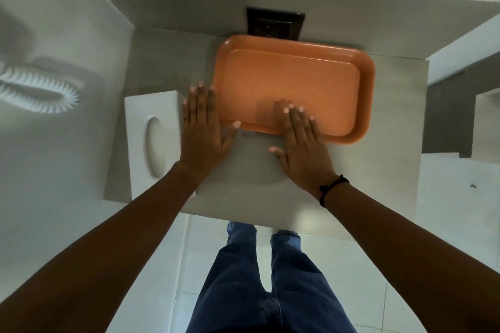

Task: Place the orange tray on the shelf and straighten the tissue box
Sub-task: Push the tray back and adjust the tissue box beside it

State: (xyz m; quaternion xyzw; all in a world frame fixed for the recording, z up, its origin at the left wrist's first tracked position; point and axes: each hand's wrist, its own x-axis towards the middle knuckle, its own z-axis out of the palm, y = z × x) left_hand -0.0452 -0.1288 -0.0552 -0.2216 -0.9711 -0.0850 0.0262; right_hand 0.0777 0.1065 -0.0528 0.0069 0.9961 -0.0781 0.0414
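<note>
The orange tray [295, 81] lies flat on the grey shelf [257, 186], its far edge close to the back wall. My left hand [204, 132] is spread flat beside the tray's left edge, thumb touching its near left corner. My right hand [303, 140] rests with fingers over the tray's near rim, palm on the shelf; it wears a black wrist band. Both hands hold nothing. The white tissue box [153, 140] with an oval slot lies at the shelf's left end, slightly skewed, just left of my left hand.
A black wall socket [274, 25] sits on the back wall behind the tray. A white coiled cord [40, 89] hangs on the left wall. The shelf's right part is bare up to its edge. Below the shelf front are my legs in blue trousers on a white tiled floor.
</note>
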